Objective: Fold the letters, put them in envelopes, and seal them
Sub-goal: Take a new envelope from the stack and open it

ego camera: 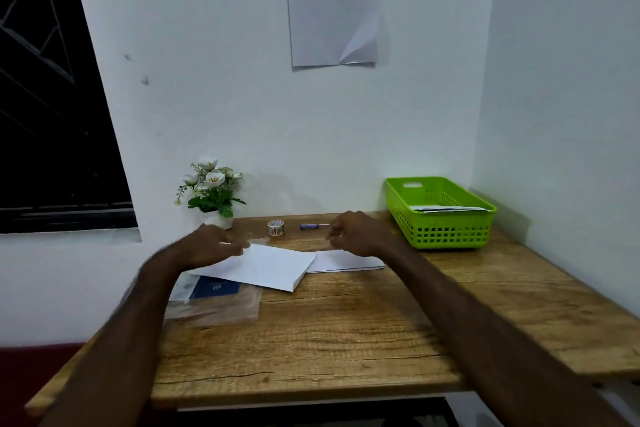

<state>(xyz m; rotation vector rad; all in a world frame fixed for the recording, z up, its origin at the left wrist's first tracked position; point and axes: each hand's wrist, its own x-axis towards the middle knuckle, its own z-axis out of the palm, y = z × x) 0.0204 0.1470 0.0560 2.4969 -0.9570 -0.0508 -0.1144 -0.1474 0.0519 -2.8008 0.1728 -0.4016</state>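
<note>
1. Early to middle of the task, by the look of it: a few papers already lying in the green basket (pixel 446 219) at the desk's far right corner, probably finished envelopes, though too small to tell for sure.
2. Still to do: one white sheet (pixel 266 267) lying angled at mid-desk, seemingly folded once, with a second stack of white paper (pixel 346 262) flat just beside it on the right.
3. Left hand (pixel 211 246) at the sheet's far left corner, fingers curled and apparently pinching that edge; motion blur, so not certain.
4. Right hand (pixel 356 232) hovering over the paper stack, fingers loosely curled downward, holding nothing visible.
5. Sealing likely ahead: roll of tape (pixel 276 228) standing near the back edge, a purple pen (pixel 313 226) just beside it.
6. Clear plastic sleeve (pixel 221 302) with a dark blue booklet inside, glossy and crinkled, under the sheet's near left corner.
7. Desk (pixel 311 340) of rough wood grain with cracks; basket of perforated plastic; paper thin and matte.
</note>
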